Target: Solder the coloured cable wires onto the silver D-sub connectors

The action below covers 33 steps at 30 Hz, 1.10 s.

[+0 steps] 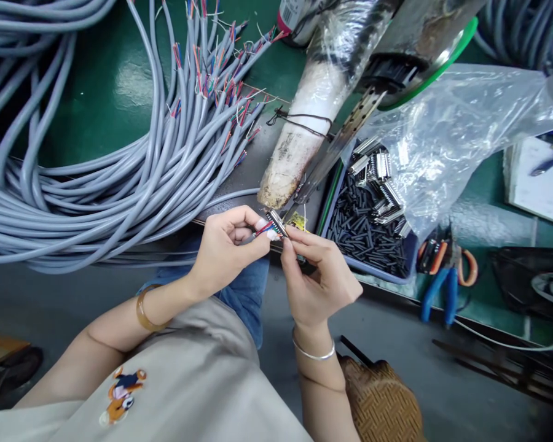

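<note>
Between finger and thumb, my left hand (230, 245) pinches the stripped coloured wires (263, 228) at the end of a grey cable. My right hand (316, 264) grips one end of a metal multi-pin connector (276, 223), and the wires lie against its pin side. Whether any wire is joined to a pin is too small to tell. Just beyond the connector is the tip of a wrapped white tube (288, 166), with a perforated metal soldering iron shaft (338, 147) beside it.
Many grey cables (120, 184) with stripped ends cover the left of the green bench (115, 92). At right, a blue tray (378, 273) holds black sleeves (359, 227) and metal connectors (382, 178) under a plastic bag (465, 123). Blue-handled pliers (442, 288) lie near the bench edge.
</note>
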Tool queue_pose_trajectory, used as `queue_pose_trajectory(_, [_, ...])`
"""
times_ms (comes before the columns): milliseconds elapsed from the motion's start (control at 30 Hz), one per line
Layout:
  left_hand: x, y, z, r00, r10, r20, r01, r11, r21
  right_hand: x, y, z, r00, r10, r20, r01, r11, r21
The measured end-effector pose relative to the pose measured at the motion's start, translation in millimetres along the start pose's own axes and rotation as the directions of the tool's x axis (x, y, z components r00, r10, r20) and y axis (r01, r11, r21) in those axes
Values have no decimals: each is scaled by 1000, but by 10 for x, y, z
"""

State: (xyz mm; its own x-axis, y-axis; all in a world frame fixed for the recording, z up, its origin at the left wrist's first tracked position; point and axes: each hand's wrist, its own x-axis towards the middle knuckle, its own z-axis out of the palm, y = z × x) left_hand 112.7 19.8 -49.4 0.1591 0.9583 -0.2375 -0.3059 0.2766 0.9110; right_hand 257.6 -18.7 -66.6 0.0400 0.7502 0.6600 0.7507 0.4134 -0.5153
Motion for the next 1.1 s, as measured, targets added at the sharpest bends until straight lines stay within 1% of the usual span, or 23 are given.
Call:
queue_pose_trajectory(133, [9, -6, 18, 999, 35, -33, -33, 999, 40, -11, -9, 9, 998, -60, 6, 61, 996, -72])
queue_pose_trajectory(267, [14, -15, 32, 998, 36, -47, -34, 998, 58, 0, -7, 16, 996, -90, 14, 91, 992, -89])
queue_pose_trajectory(433, [34, -23, 37, 996, 84, -40, -83, 996, 39, 38, 10, 37, 997, -73, -8, 73, 995, -70])
queue_pose_trajectory(633, [50, -19, 45, 991, 131, -31, -130, 991, 36, 51, 32, 39, 998, -66, -4, 66, 996, -52])
queue_pose_trajectory(1100, [62, -14, 73, 994, 97, -47, -93, 992, 84, 65, 78, 28, 996, -85, 19, 85, 996, -18])
